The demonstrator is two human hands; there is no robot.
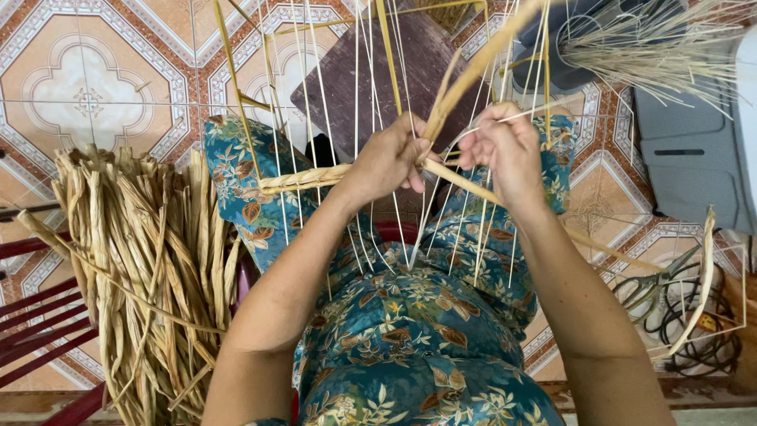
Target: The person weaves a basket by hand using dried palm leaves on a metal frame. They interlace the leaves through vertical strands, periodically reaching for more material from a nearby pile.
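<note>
My left hand pinches a flat dried straw strand where it meets a woven braided row. That row runs leftward across several thin upright white spokes of a wire frame. My right hand grips the same strand and some spokes just to the right, fingers closed. The strand's tail slants down to the right past my forearm. My lap in blue floral cloth lies under the work.
A thick bundle of dried straw strands lies at the left over a red slatted seat. A dark wooden board rests on the patterned tile floor. Scissors and black coiled wire sit at the right, below a grey box.
</note>
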